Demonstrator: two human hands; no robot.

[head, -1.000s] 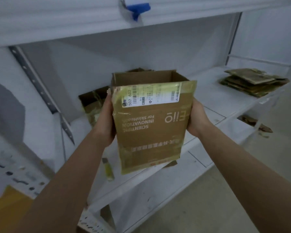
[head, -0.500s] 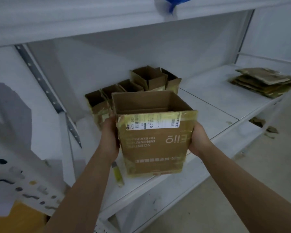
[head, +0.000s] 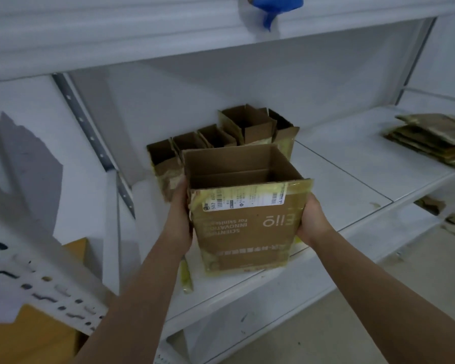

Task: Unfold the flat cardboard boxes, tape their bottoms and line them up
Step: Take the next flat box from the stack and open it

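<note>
White shelf spans frame; opened cardboard box at centre, upright, open top up, print upside down; row of opened boxes behind it, centre; flat box stack right edge; left hand and right hand clasp box sides; blue tape dispenser top.

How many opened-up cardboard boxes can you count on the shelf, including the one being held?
6, possibly more hidden. One held box at the front between both hands. Three in a row behind it. Two further back.
</note>
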